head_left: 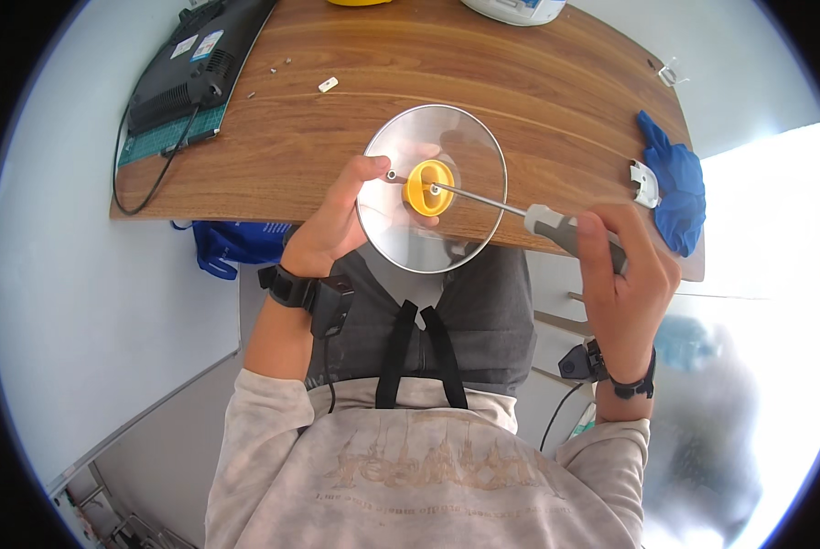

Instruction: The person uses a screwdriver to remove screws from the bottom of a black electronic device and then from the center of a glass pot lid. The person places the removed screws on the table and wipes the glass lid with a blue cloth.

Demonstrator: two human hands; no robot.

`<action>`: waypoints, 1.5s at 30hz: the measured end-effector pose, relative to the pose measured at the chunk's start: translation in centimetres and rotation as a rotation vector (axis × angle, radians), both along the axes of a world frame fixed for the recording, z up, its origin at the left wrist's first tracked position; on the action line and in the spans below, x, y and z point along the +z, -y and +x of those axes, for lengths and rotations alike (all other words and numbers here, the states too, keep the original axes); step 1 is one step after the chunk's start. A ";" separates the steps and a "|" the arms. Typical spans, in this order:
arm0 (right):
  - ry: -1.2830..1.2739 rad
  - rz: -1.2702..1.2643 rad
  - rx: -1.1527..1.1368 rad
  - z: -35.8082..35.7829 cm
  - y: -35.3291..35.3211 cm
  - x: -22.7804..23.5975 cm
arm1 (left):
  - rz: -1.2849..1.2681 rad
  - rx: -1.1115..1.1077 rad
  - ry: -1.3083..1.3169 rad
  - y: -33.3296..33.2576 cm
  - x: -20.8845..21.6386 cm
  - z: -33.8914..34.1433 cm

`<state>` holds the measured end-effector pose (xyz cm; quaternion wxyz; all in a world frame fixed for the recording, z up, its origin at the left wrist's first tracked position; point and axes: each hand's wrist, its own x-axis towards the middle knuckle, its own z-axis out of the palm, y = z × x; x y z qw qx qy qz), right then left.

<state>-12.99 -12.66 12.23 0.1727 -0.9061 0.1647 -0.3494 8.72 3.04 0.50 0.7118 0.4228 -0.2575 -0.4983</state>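
My left hand (341,201) is closed on a round glass pot lid (469,146) with a metal rim, tilted above the table's near edge. Its thumb rests on top by a small metal-ringed vent hole, and the other fingers show through the glass beneath. At the lid's centre sits a yellow round knob or knob base (417,189) with a screw head in its middle. From the right, my right hand (625,270) grips the grey-and-white handle of a screwdriver (552,224). The screwdriver's tip meets the screw in the yellow piece.
A wooden table (556,101) spans the far side. At far left, a black electronic device (186,78) with a cable lies on a green mat (209,121). Small white piece (328,84) and crumbs lie beyond the lid. Blue cloth (680,188) and a white plastic part (644,185) lie right.
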 end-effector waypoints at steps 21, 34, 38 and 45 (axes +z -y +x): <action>0.074 0.370 -0.221 -1.3 0.0 -4.2 | -0.023 0.093 -0.133 0.1 1.2 -0.5; 0.051 0.370 -0.225 -1.4 -0.1 -4.2 | -0.023 0.027 -0.076 0.1 0.0 -0.2; 0.044 0.374 -0.227 -1.5 0.4 -4.8 | -0.029 0.012 -0.074 0.0 -0.1 -0.1; 0.002 0.329 -0.248 -1.3 0.3 -4.8 | -0.017 0.048 -0.061 0.1 0.0 -0.2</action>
